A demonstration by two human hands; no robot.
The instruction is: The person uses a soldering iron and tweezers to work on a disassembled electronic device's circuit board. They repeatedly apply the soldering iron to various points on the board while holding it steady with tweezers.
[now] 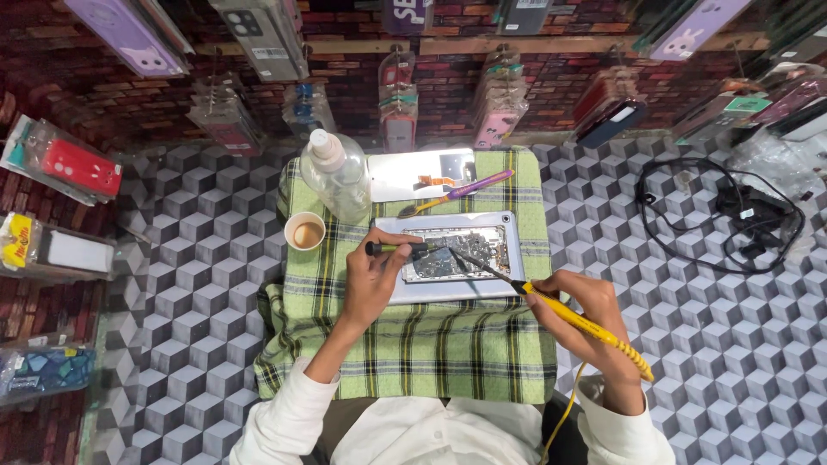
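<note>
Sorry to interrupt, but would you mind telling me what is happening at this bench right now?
A person in white sleeves is working on an opened phone lying on a green plaid cloth. The left hand holds a dark-handled tool across the phone's exposed circuit board, while the right hand grips a yellow soldering iron with its tip on the board. Beside the phone stand a paper cup and a clear plastic bottle; a detached screen panel and a purple tool lie behind.
</note>
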